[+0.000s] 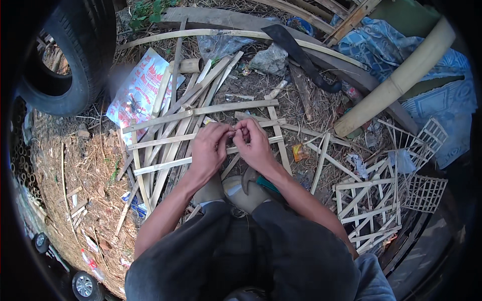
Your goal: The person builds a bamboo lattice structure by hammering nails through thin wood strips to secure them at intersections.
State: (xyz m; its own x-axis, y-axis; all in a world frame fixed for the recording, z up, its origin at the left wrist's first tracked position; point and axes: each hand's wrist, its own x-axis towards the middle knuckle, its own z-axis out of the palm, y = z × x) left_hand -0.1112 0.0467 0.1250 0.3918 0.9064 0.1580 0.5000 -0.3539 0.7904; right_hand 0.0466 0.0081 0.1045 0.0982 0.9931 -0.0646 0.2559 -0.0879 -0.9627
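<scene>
Head view: the left hand (210, 148) and right hand (255, 144) meet fingertip to fingertip, both pinched shut on something too small to make out, perhaps a tie or pin, right over a split-bamboo frame (201, 130) of crossed slats. That frame lies directly beneath and around the pinch, touching the fingers. Likely risks: a splintered slat edge cutting a finger, or the loose crossing slipping apart if the pinch slackens. Finished lattice panels (371, 200) lie well off to the right.

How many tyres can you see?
1: a black tyre stands at the upper left, beside the printed sack. Small toy-like wheels lie at the lower left; others may be hidden.
</scene>
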